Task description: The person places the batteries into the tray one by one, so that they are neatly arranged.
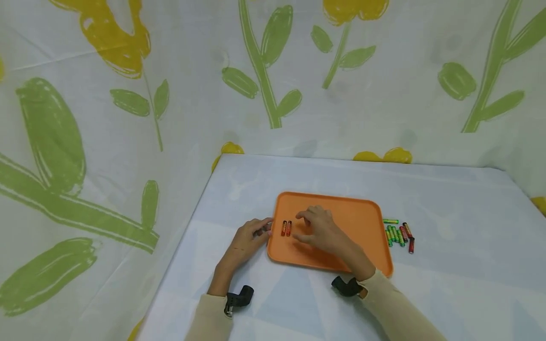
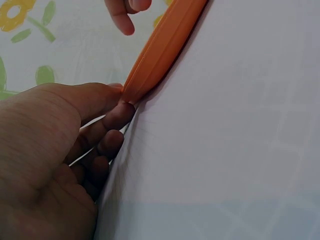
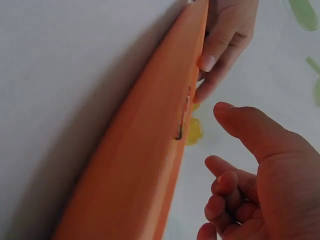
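An orange tray (image 1: 356,215) lies on the table, two red batteries (image 1: 289,228) side by side near its left end. My left hand (image 1: 245,242) holds the tray's left edge; in the left wrist view, thumb and forefinger meet at the rim. Over the tray, just right of the two batteries, is my right hand (image 1: 322,230). Its thumb and fingers stand apart with nothing between them, as the right wrist view also shows. That low view leaves only a sliver of a battery (image 3: 179,127) visible past the rim.
Right of the tray, several green batteries (image 1: 401,237) and a few red ones (image 1: 411,245) lie loosely grouped on the pale table (image 1: 460,265). One green battery (image 1: 390,221) lies crosswise by the tray's rim. A flower-printed cloth (image 1: 332,118) hangs behind and to the left.
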Motion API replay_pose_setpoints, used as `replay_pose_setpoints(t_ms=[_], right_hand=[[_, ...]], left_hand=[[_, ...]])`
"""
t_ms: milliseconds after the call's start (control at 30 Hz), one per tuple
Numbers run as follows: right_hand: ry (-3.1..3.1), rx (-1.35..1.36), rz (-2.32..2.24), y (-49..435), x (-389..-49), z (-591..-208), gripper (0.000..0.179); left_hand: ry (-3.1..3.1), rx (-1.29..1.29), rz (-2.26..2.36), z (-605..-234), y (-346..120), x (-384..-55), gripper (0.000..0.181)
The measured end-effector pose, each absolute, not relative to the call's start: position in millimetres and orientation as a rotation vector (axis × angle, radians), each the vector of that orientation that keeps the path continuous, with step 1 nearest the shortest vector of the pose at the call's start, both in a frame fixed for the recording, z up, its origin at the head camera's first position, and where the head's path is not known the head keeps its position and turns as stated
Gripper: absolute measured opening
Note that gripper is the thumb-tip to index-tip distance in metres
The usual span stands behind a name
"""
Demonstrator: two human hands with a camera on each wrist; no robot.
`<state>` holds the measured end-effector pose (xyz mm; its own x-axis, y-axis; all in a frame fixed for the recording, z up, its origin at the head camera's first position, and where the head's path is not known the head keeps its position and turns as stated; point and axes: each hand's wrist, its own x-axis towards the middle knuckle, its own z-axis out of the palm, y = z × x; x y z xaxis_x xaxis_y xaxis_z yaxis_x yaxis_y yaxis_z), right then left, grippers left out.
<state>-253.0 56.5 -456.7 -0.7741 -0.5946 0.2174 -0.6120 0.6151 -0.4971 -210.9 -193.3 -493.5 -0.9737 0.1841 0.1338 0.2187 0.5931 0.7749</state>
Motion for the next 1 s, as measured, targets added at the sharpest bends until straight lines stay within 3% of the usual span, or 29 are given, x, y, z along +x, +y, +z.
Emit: replay_pose_setpoints(t_ms=[1000], right_hand=[[-2.667, 0.874, 0.779, 182.7, -224.0, -441.5, 0.037]], left_hand=[[-2.75, -0.354, -1.382, -495.7, -194.2, -211.0, 0.041]])
